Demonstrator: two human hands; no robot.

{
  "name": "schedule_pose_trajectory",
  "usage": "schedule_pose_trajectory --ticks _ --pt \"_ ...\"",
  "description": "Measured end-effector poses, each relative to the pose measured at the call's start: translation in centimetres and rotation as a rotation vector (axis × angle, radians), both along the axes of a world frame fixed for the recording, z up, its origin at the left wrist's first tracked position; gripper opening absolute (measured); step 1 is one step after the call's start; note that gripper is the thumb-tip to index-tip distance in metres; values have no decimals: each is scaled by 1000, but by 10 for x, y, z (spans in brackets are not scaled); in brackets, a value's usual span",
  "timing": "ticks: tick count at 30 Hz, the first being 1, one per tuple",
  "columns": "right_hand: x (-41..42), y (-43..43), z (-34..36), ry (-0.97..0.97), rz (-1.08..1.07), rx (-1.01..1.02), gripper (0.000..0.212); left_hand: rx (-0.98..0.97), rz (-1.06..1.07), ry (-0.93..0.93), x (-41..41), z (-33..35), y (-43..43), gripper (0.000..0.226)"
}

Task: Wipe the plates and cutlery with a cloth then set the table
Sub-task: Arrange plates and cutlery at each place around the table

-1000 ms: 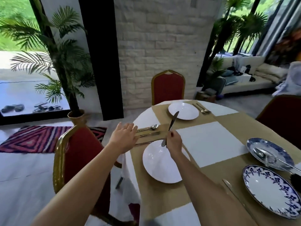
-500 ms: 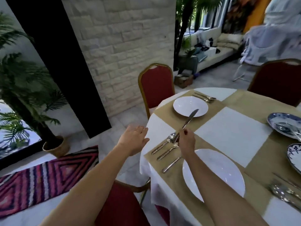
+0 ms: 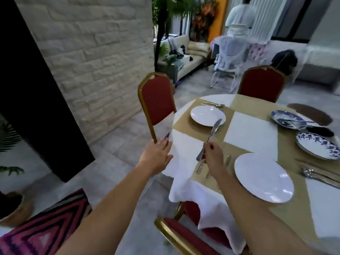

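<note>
My right hand (image 3: 213, 157) pinches a table knife (image 3: 213, 131) by its handle, blade pointing up and away over the tan placemat (image 3: 195, 131). A white plate (image 3: 263, 177) lies just right of that hand, and some cutlery (image 3: 199, 167) lies on the mat beneath it. A second white plate (image 3: 206, 115) sits farther back with cutlery (image 3: 213, 104) behind it. My left hand (image 3: 157, 155) hovers open at the table's left edge, over the white tablecloth (image 3: 181, 153), holding nothing. No cloth is visible in either hand.
Two blue-patterned plates (image 3: 317, 145) (image 3: 284, 117) and more cutlery (image 3: 320, 174) occupy the right side. Red chairs stand at the back left (image 3: 156, 100), far side (image 3: 262, 83) and just below me (image 3: 185, 234). A striped rug (image 3: 42, 229) lies lower left; a person stands far back.
My view has swung right and the table sits further right in frame. The right hand still holds the knife upright; the left hand stays open near the table's edge.
</note>
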State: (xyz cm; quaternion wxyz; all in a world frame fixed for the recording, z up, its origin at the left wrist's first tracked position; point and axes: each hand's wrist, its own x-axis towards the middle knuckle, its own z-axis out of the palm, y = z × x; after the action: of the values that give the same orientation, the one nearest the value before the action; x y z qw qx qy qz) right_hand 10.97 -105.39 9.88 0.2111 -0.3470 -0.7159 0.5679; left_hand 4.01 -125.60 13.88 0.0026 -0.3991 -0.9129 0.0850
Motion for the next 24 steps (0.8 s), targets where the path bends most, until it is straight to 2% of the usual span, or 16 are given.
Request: schedule_pose_trajectory --ticks 4,9,18,24 --pt "-26 -24 2 -11 -41 36 24 17 -80 -55 -39 -9 -22 58" --pt "-79 -27 -8 -7 -146 14 17 2 -170 -29 -119 -12 -16 57" --pt "-206 -13 -26 -2 -344 -49 25 -63 -339 -24 -275 -7 25 57" --pt "-279 -6 -27 -20 -434 -17 28 -57 -450 -33 -366 -6 56 57"
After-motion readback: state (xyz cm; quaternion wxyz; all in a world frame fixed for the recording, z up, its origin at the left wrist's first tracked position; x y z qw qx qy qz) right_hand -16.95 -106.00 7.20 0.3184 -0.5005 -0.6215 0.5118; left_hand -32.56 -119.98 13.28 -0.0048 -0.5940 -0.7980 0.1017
